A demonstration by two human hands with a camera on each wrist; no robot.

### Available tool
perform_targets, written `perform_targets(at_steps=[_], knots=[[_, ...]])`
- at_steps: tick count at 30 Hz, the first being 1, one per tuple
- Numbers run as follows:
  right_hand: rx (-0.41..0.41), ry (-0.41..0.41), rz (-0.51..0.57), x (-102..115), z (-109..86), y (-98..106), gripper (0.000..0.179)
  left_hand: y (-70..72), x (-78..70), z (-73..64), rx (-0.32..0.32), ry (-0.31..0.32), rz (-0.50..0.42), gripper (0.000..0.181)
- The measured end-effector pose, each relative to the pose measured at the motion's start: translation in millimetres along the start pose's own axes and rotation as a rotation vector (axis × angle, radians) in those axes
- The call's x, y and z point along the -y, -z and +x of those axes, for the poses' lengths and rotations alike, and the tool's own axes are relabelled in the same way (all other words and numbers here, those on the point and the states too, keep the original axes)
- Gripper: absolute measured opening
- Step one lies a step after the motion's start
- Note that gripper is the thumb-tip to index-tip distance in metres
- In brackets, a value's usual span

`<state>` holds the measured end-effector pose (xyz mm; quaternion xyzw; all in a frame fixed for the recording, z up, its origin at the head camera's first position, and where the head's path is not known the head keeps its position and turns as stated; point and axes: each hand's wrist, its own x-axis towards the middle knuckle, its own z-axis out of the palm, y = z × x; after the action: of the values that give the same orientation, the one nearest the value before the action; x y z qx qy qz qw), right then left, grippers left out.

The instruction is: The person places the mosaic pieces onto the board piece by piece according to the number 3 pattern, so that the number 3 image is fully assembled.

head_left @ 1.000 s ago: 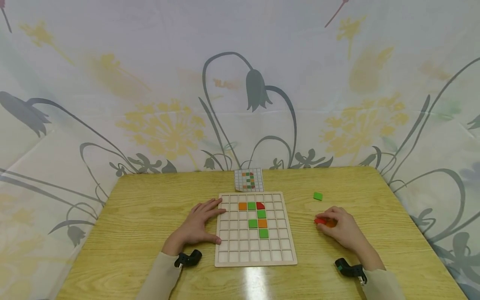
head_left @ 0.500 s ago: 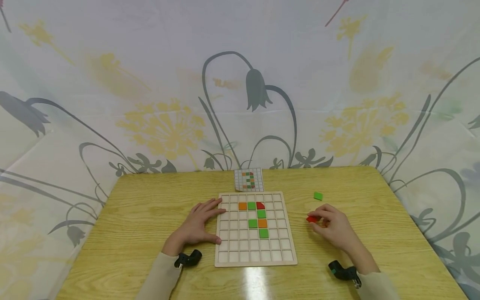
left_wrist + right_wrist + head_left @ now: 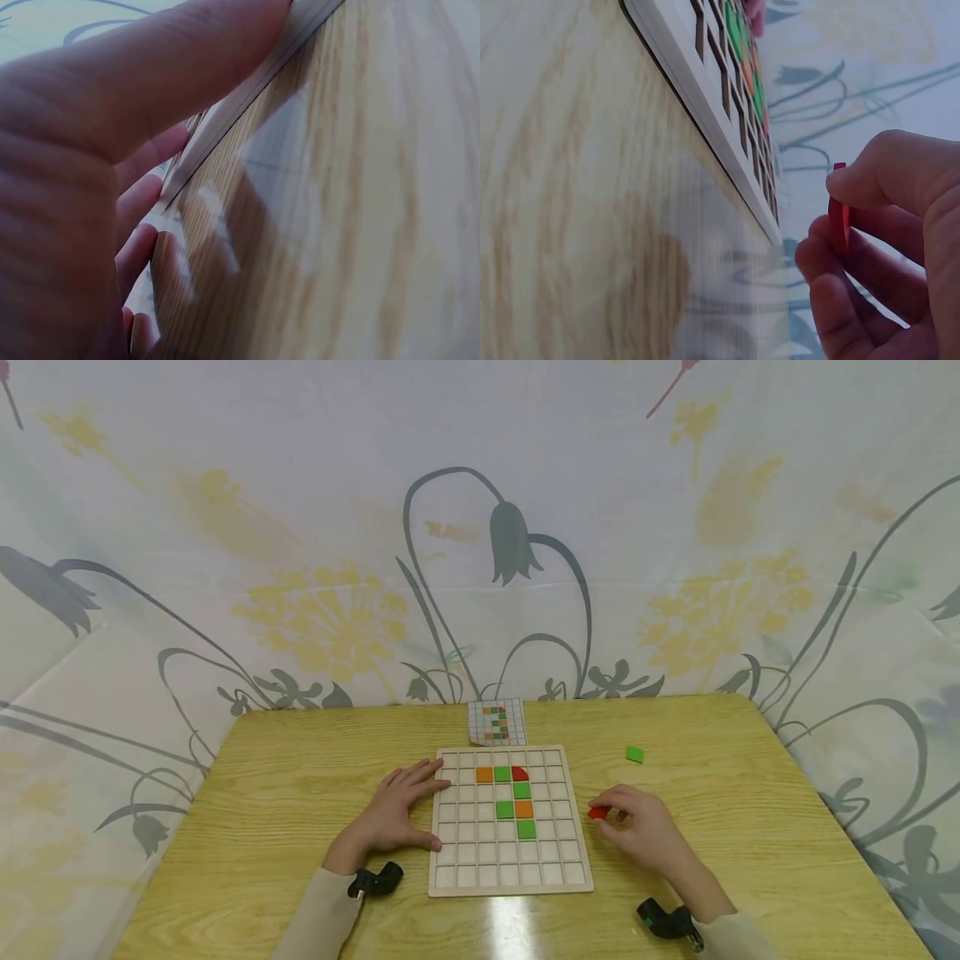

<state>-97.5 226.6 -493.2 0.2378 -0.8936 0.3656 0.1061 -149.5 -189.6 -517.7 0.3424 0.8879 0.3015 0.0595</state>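
Note:
A wooden grid board (image 3: 465, 878) lies on the table, with orange, green and red tiles set in its cells. Among them is a red rounded-corner tile (image 3: 520, 773) in an upper row. My left hand (image 3: 397, 810) rests along the board's left edge, its fingers spread and the thumb (image 3: 195, 60) against the rim. Just beyond the right edge, my right hand (image 3: 637, 828) pinches another red tile (image 3: 839, 217) between thumb and fingertips. Seen from the right wrist, this tile is thin and edge-on, apart from the board.
A loose green tile (image 3: 635, 754) lies on the table to the right of the board. Behind the board, a small paper card (image 3: 480, 710) shows a coloured grid pattern. A flowered cloth (image 3: 322, 527) hangs at the table's back edge.
My right hand has moved left towards the board with the red tile. An orange piece seen by its fingers at first is out of sight now. My left hand has stayed put.

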Motion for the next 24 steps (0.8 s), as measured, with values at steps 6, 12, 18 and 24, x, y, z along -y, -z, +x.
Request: perform_targets(at_steps=[6,12,18,24], knots=[[0.010,0.000,0.044,9,1.4,-11,0.024,-0.8,1.2,-0.6,-0.001,0.001,0.003,0.093],[0.098,-0.007,0.008,23,4.2,-20,0.020,-0.5,0.6,-0.9,-0.003,0.006,-0.003,0.092],[0.203,0.001,0.071,35,6.6,-31,0.014,-0.4,0.2,-0.8,-0.006,0.000,-0.008,0.092],[0.221,0.037,0.058,41,8.3,-43,0.014,-0.6,0.6,-0.3,-0.002,0.005,-0.003,0.093]])
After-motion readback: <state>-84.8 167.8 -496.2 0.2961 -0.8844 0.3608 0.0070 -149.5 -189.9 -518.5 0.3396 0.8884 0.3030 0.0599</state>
